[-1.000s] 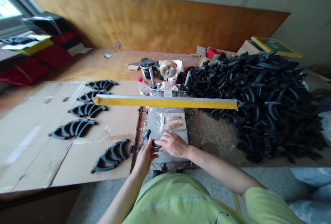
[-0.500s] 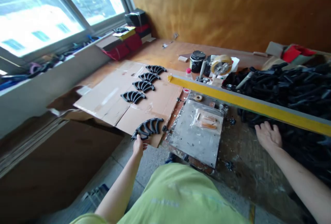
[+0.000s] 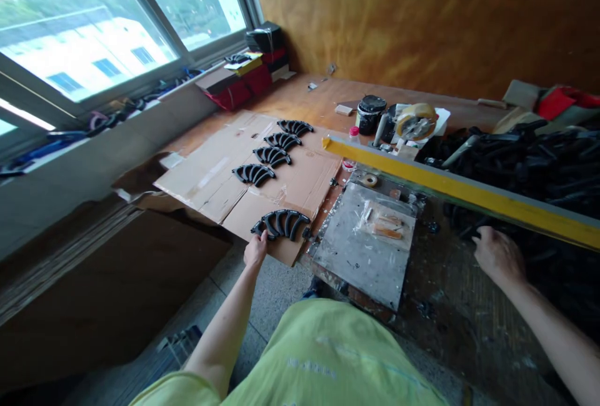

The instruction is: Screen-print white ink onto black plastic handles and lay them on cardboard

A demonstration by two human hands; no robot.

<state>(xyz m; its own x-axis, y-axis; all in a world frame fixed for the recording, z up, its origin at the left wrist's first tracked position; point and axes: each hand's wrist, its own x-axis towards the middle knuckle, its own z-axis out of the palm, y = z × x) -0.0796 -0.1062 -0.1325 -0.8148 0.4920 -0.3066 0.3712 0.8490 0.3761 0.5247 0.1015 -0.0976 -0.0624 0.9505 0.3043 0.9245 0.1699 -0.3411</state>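
Note:
My left hand [image 3: 255,251] is closed on the near-left end of a black curved handle-like piece, thumb on top, at the left of a fanned row of black curved pieces [image 3: 284,223]. That row lies on the near part of a flat cardboard sheet [image 3: 197,175]. Farther back on the sheet are several similar fans [image 3: 254,174]. On the right, my right hand [image 3: 500,259] has its fingers curled together at the near edge of a large heap of black pieces [image 3: 510,156]. Whatever its fingers hold is hidden in the dark heap.
A yellow-faced bar [image 3: 422,175] crosses the bench in front of the heap. A grey metal plate [image 3: 363,256] carries a bag of orange-handled items [image 3: 388,226]. Behind the bar stand a black tub [image 3: 371,112] and a tape roll [image 3: 415,120]. Red boxes [image 3: 239,90] sit by the window.
The right hand's fingers, spread half a second ago, are now curled in at the heap. At the front fan, the left end piece sits closer in line with its neighbours. The view has shifted slightly.

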